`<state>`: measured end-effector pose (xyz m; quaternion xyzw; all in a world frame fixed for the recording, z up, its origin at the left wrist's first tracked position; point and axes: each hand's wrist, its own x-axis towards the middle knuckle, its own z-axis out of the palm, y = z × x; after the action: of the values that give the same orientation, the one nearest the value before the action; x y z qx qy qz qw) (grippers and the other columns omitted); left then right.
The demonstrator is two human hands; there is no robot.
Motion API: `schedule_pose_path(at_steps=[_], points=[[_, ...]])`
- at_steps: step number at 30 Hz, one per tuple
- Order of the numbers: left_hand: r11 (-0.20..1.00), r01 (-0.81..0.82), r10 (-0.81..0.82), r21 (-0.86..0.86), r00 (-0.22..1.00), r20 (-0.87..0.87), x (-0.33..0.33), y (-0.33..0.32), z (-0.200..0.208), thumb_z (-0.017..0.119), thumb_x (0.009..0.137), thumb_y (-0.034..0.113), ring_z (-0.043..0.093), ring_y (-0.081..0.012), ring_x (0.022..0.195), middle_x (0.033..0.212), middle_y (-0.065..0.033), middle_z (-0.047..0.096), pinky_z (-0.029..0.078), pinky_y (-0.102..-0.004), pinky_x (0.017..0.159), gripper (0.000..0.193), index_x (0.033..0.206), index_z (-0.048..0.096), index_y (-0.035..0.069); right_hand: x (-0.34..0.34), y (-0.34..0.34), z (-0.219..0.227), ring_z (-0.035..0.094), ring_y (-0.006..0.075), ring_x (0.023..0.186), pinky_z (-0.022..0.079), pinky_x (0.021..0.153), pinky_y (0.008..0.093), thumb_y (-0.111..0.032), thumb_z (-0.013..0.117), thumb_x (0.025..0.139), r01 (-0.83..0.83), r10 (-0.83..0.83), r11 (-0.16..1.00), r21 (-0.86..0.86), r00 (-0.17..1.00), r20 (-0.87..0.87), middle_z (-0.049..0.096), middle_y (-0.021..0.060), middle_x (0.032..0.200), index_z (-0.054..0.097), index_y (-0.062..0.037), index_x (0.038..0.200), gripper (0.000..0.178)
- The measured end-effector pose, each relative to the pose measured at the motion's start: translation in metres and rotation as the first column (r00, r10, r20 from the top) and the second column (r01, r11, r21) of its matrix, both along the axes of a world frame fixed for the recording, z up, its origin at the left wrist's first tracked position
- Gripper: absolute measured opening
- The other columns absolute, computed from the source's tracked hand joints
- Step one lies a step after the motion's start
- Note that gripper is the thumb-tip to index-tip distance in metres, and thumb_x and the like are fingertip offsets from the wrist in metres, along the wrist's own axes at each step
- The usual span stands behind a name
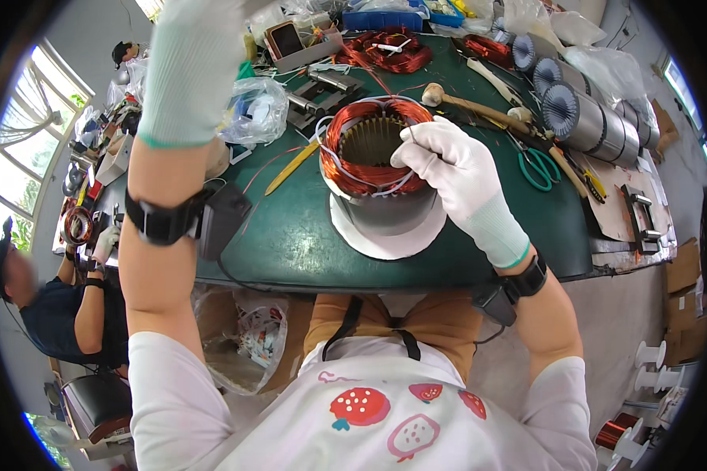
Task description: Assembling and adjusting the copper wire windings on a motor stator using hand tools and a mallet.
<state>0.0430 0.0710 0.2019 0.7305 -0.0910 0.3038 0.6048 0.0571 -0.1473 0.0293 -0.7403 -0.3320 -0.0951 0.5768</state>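
A motor stator [373, 206] stands upright on a white round pad [389, 250] at the table's front edge. Copper windings [349, 177] ring its top, with pale sleeving or cord around them and a slotted opening in the middle. My right hand [452, 161], in a white glove, is at the right rim of the windings, thumb and fingers pinched together. Something thin and dark shows at those fingertips, too small to name. My left hand [192, 71], also gloved, is raised high at the upper left; its fingers are blurred and cut off by the top edge.
Left of the stator lie a yellow pointed stick [292, 169] and a clear plastic bag [258, 110]. Rightward are a wooden mallet [471, 106], green-handled scissors [536, 166] and several stator cores [577, 118]. Copper coils [393, 51] lie behind. A co-worker [71, 314] works at far left.
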Motion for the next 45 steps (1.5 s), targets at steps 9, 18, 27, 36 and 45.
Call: schedule_pose_path(at_steps=[9,18,27,36,45], points=[[0.612,-0.155,-0.176,0.775,0.929,0.325,-0.066,0.007,-0.099,0.07,0.085,0.003,0.067,-0.0295,0.1,0.104,-0.0121,0.072,0.052,-0.0414,0.089,0.023,0.107,0.072,0.004,0.006,-0.012,0.01,0.069,0.0111,0.091,0.053,0.087,0.0258,-0.012,0.061,0.105,-0.162,0.284,0.937,0.308,0.868,-0.408,0.076,0.0081,0.1,0.073,0.0031,0.116,0.022],[0.686,-0.008,-0.144,0.727,0.979,0.146,-0.024,-0.051,-0.147,0.075,0.084,0.021,0.066,-0.0342,0.095,0.094,-0.0128,0.071,0.05,-0.0466,0.088,0.016,0.089,0.072,0.006,-0.001,-0.005,0.021,0.064,0.0099,0.097,0.051,0.091,0.026,-0.015,0.063,0.105,-0.058,0.239,0.887,0.459,0.906,-0.349,0.073,0.0049,0.107,0.071,0.0032,0.118,0.024],[0.888,0.1,-0.087,0.448,0.995,-0.05,-0.031,-0.047,-0.118,0.072,0.086,0.008,0.069,-0.03,0.088,0.089,-0.0138,0.072,0.054,-0.0374,0.083,0.008,0.088,0.071,0.0,0.004,-0.006,0.057,0.066,0.0096,0.095,0.051,0.09,0.0243,-0.015,0.06,0.106,-0.184,0.342,0.883,0.432,0.882,-0.324,0.073,0.0044,0.102,0.071,0.0031,0.12,0.026],[0.287,-0.636,-0.109,0.717,0.722,0.684,-0.023,0.0,-0.056,0.074,0.082,0.006,0.055,-0.0364,0.13,0.13,-0.0057,0.067,0.039,-0.0504,0.111,0.02,0.1,0.072,0.013,-0.007,-0.001,0.053,0.065,0.0064,0.08,0.052,0.079,0.0234,-0.019,0.062,0.106,-0.283,0.502,0.828,0.484,0.758,-0.417,0.07,0.0006,0.087,0.068,-0.0008,0.112,0.02],[0.413,-0.395,-0.171,0.821,0.851,0.496,-0.037,0.02,-0.084,0.078,0.079,0.006,0.064,-0.0292,0.092,0.103,-0.0037,0.066,0.05,-0.0451,0.087,0.028,0.104,0.065,0.013,-0.013,0.003,0.05,0.052,0.0039,0.067,0.041,0.062,0.0209,-0.012,0.057,0.104,-0.271,0.542,0.792,0.547,0.724,-0.427,0.065,-0.0013,0.085,0.066,-0.0001,0.112,0.016]])
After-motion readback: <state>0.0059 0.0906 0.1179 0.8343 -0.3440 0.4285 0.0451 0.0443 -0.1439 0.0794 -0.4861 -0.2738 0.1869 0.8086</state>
